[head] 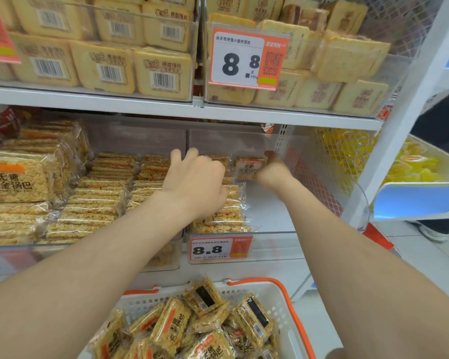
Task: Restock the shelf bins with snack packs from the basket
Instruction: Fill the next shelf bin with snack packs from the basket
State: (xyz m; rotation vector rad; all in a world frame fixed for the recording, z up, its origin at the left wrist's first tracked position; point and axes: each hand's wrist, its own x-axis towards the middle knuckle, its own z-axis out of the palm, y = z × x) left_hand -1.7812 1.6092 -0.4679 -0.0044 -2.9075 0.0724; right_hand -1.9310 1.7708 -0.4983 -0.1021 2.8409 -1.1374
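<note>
- Nearest me, below the shelf, sits the white basket [279, 297] with orange handles. It is heaped with snack packs [171, 325] lying at all angles.
- Both bare arms reach over it into the clear right-hand bin [275, 244] on the lower shelf, which has a small 8.8 price tag [221, 248] on its front.
- The right hand [272, 171] pinches a single pack [249, 168] by its right edge, holding it upright with the label facing out, near the back of that bin.
- The left hand [195, 177] lies knuckles-up with fingers curled down over the row of packs [223, 211] standing on edge along the bin's left side. Its fingertips are hidden, so I cannot tell whether it grips anything.
- The neighbouring bin [11, 255] to the left is packed with the same snack.
- On the upper shelf are pale square packets [163, 71] and a larger price tag [246, 58].
</note>
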